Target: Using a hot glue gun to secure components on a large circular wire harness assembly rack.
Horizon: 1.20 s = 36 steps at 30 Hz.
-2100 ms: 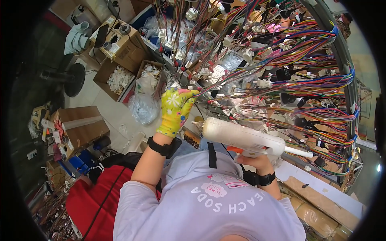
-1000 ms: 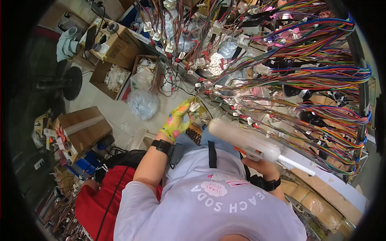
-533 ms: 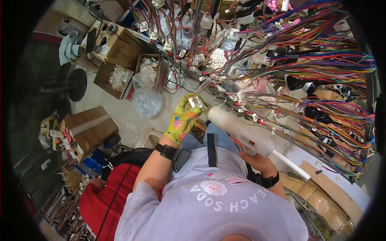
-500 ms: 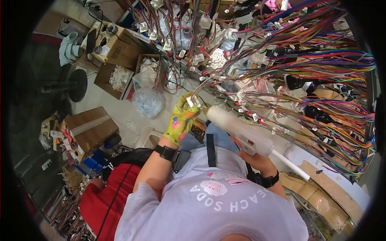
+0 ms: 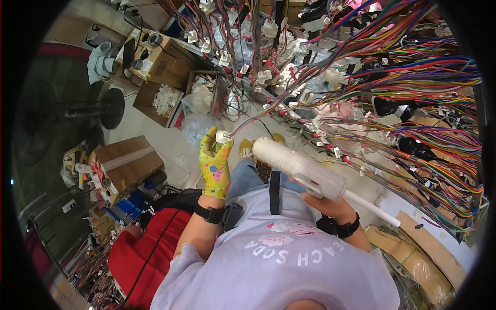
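Observation:
My left hand (image 5: 216,168), in a yellow patterned glove, pinches a white plastic wire connector (image 5: 223,137) between thumb and fingers. A thin bunch of coloured wires (image 5: 257,118) runs from this connector up to the hanging harnesses. My right hand (image 5: 330,206) is wrapped round the handle of a white hot glue gun (image 5: 297,164), partly hidden behind its body. The gun's ribbed front end points toward the connector, a short gap apart from it. Out of its rear sticks a long white glue stick (image 5: 372,207).
Dense bundles of coloured wire harnesses (image 5: 413,77) hang at the upper right. Open cartons with white parts (image 5: 166,99) and a taped cardboard box (image 5: 128,165) stand at the left. A person in red (image 5: 150,253) is close on my left. A fan (image 5: 111,108) stands far left.
My left hand has moved left and turned more upright with the connector, drawing its wires out. The glue gun's front end has shifted slightly left, and the gap to the connector has widened.

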Motion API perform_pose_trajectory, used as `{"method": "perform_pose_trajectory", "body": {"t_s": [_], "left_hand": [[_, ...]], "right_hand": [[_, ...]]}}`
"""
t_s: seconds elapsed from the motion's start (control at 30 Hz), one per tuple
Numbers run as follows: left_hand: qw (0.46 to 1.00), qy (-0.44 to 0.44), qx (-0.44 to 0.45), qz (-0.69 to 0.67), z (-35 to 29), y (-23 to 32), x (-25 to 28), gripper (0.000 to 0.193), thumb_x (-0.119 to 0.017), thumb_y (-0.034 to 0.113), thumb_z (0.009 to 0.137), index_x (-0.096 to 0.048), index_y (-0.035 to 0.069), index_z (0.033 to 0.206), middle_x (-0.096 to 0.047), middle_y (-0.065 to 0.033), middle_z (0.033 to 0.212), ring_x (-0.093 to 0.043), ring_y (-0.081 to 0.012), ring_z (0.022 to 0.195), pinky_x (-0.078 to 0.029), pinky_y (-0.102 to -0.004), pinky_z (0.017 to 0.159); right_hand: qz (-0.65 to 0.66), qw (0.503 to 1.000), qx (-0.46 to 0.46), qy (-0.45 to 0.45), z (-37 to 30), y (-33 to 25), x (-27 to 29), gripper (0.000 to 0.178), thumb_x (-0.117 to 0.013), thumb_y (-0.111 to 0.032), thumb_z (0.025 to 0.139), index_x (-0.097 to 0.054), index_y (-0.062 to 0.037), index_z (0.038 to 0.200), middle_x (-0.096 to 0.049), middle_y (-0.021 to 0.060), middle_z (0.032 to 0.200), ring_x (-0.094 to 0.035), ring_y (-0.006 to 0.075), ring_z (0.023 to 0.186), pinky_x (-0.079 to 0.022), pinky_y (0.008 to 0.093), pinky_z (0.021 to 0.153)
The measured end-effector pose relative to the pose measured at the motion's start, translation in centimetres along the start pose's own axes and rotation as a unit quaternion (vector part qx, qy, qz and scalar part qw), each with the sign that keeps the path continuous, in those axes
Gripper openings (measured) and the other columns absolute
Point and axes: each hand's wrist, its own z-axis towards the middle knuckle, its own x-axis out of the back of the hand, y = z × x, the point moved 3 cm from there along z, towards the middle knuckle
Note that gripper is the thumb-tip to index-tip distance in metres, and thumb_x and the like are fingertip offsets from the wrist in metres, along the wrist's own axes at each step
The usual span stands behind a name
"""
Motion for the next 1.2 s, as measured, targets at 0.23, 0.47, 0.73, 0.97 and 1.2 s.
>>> {"method": "perform_pose_trajectory", "body": {"t_s": [0.23, 0.47, 0.73, 0.97, 1.2], "left_hand": [[0.976, -0.103, 0.115, -0.155, -2.0, 3.6, -1.5, 0.060, -0.070, 0.006, 0.079, -0.042, 0.002, 0.132, -0.054, -0.0095, 0.116, -0.056, -0.0214, 0.105, -0.045, -0.0385, 0.097], [0.957, -0.124, 0.179, -0.190, -3.2, 4.7, -2.0, 0.056, -0.067, 0.006, 0.081, -0.045, 0.004, 0.133, -0.058, -0.0138, 0.116, -0.058, -0.0243, 0.107, -0.045, -0.0295, 0.089], [0.956, -0.140, 0.174, -0.193, -3.1, 3.6, -2.4, 0.054, -0.065, 0.003, 0.082, -0.046, 0.003, 0.133, -0.060, -0.0116, 0.113, -0.057, -0.0133, 0.094, -0.043, -0.0217, 0.075], [0.956, -0.156, 0.165, -0.187, -3.0, 3.5, -3.4, 0.055, -0.064, -0.002, 0.081, -0.045, 0.002, 0.134, -0.060, -0.0106, 0.112, -0.058, -0.0156, 0.098, -0.045, -0.0265, 0.084], [0.961, -0.155, 0.159, -0.167, -2.7, 3.9, -3.4, 0.060, -0.069, -0.001, 0.077, -0.045, 0.000, 0.132, -0.057, -0.0112, 0.118, -0.057, -0.0197, 0.105, -0.044, -0.0320, 0.094]], "right_hand": [[0.016, 0.998, 0.055, 0.005, 0.3, -1.3, -0.8, 0.043, -0.070, -0.014, 0.078, -0.058, -0.0056, 0.119, -0.063, 0.0104, 0.102, -0.061, 0.0235, 0.092, -0.048, 0.0321, 0.078], [0.061, 0.992, 0.066, -0.084, 0.0, -1.1, -0.9, 0.072, -0.054, 0.013, 0.077, -0.028, -0.0046, 0.142, -0.035, 0.0187, 0.143, -0.043, 0.0355, 0.128, -0.035, 0.0470, 0.106], [0.053, 0.997, 0.020, 0.050, -0.6, -0.7, -1.1, 0.044, -0.072, -0.011, 0.074, -0.060, -0.0067, 0.116, -0.065, 0.0104, 0.103, -0.063, 0.0247, 0.092, -0.049, 0.0321, 0.076], [0.047, 0.996, 0.037, 0.068, -0.6, -1.2, -1.5, 0.036, -0.071, -0.010, 0.074, -0.065, -0.0065, 0.109, -0.067, 0.0093, 0.096, -0.065, 0.0232, 0.083, -0.050, 0.0303, 0.071], [-0.089, 0.990, 0.060, 0.094, -0.7, -1.8, -1.2, 0.027, -0.074, -0.013, 0.073, -0.069, -0.0108, 0.099, -0.068, 0.0061, 0.081, -0.064, 0.0229, 0.066, -0.050, 0.0308, 0.058]]}}
